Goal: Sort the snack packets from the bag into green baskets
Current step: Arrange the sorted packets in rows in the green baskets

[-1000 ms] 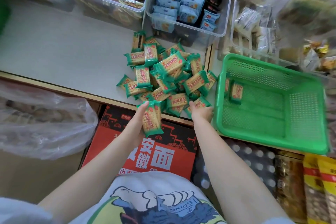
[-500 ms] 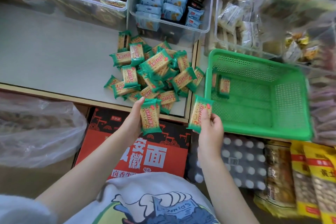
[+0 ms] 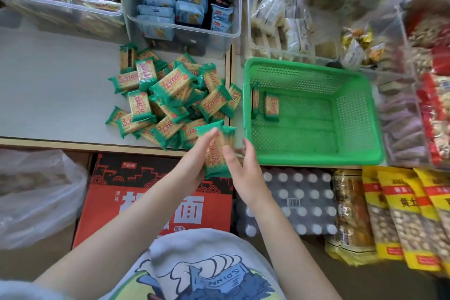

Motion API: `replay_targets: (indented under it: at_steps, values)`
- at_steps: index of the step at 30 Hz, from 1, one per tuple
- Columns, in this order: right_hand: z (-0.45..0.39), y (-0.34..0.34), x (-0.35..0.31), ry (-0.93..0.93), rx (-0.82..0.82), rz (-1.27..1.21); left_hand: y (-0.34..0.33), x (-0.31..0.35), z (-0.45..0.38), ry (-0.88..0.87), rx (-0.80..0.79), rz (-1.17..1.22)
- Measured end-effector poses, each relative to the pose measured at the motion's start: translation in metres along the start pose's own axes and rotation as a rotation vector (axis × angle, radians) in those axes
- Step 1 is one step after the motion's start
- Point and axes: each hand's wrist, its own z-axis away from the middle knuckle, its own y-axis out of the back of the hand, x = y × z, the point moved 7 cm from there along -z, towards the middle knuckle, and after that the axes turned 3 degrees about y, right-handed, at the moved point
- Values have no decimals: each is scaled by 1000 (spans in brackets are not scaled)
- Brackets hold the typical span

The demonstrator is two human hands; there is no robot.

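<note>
A heap of green-edged cracker packets [image 3: 170, 97] lies on the grey shelf. To its right stands a green basket [image 3: 353, 153] with two packets [image 3: 271, 107] standing against its left wall. Just in front of the shelf edge, my left hand [image 3: 194, 156] and my right hand [image 3: 241, 165] hold a small stack of the same packets [image 3: 218, 151] between them, left of the basket's near corner. The left fingers lie along the stack's left face; the right thumb and fingers clasp its right side.
Clear bins of blue packets [image 3: 180, 0] and other snacks line the back. A clear plastic bag [image 3: 36, 192] sits low left, a red noodle carton [image 3: 155, 202] and a bottle pack [image 3: 297, 202] lie below my hands, yellow nut bags [image 3: 401, 217] at the right.
My hands each held a separate packet apart; now they have come together, pressing the packets into one stack. The view has shifted slightly left and closer.
</note>
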Motion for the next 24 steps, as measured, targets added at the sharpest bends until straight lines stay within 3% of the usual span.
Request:
replay_targets:
  at_steps: [2,4,6,8,10,12,16,20,24]
  values:
    - [-7,5,2,-41,-42,-19,-10,-1,-4,3,-36,-17]
    - [-17,23,4,-51,27,-53,-17,1,-9,-13,-55,-189]
    - [-30,48,7,-46,123,-142,-11,7,-15,-89,-6,-494]
    - [-44,78,5,3,275,-153,14,12,-25,-211,157,-852]
    - [-58,110,2,57,480,-65,42,5,-33,-270,308,-1300]
    - [-79,129,7,53,555,155,66,-16,-42,-202,351,-1577]
    - [-132,115,43,-112,253,641,80,-36,-47,-179,372,-1632]
    - [-153,92,62,-167,107,696,81,-35,-47,-177,399,-1617]
    - [-160,89,69,-215,69,687,86,-33,-45,-150,371,-1601]
